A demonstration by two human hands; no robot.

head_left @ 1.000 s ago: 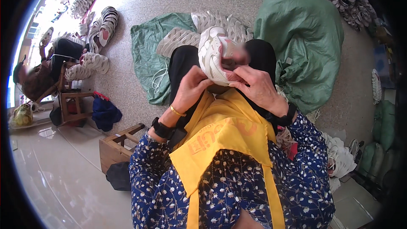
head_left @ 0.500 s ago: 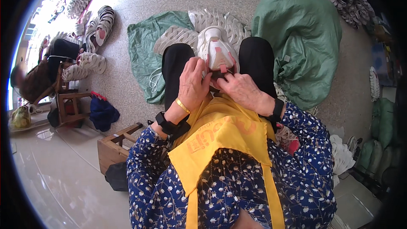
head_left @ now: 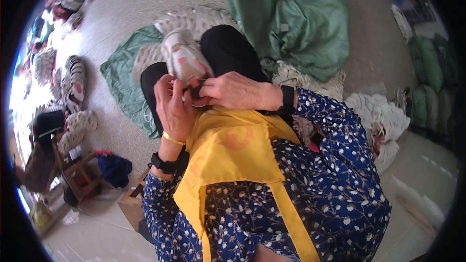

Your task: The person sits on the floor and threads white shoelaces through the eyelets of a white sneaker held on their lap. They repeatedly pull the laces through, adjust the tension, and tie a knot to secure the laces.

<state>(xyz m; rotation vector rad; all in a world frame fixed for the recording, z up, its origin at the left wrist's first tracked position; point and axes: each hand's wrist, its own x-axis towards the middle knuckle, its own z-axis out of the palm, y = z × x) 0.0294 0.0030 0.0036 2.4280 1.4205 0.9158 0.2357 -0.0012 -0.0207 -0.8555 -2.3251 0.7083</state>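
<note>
Between my black-clad knees sits a white sneaker upper with pink patches, its toe pointing away from me. My left hand is at the near end of the upper, fingers bent and pinching its edge. From the right, my right hand reaches across with fingers closed on the same near edge, beside a dark gap in the upper. The fingertips nearly meet there, and any small thing between them is hidden. A yellow apron covers my lap just below both hands.
Beyond my knees lie overlapping white uppers and a flat green sheet. A large green sack bulges at far right of them. White bundles lie to the right; striped uppers and a wooden stool are left.
The view has turned, so the surroundings, upper and hands appear shifted and tilted leftward. Both hands stay at the upper's near edge, with the fingers slightly rearranged.
</note>
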